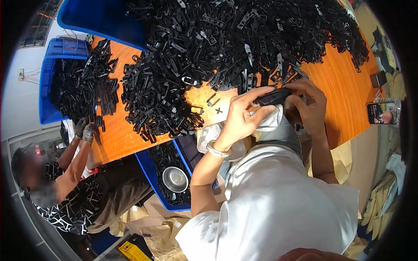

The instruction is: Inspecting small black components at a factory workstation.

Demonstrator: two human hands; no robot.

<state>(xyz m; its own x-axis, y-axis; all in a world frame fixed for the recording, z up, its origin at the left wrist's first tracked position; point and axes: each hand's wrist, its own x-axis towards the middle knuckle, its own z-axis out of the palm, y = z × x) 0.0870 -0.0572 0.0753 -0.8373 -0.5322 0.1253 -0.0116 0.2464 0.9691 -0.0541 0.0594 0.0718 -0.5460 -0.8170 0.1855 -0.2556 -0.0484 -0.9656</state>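
Between my two hands, above the near edge of the table, is a small elongated black plastic part (273,97). My left hand (244,114) pinches its left end between thumb and fingers. At its right end, my right hand (308,104) grips it the same way, fingers curled over the top. A large heap of black plastic parts (209,43) covers the table just beyond my hands, with a few grey pieces among them. Beside my left hand, a few loose small pieces (213,99) lie on the bare wood. A whitish plastic bag (271,122) shows below the held part.
At left, a co-worker's gloved hands (85,130) reach to a smaller pile by a blue crate (47,87). Another blue bin (163,193) below the table holds black parts and a metal bowl (175,179). A phone (382,113) stands at the right. The wooden table (344,100) curves around me.
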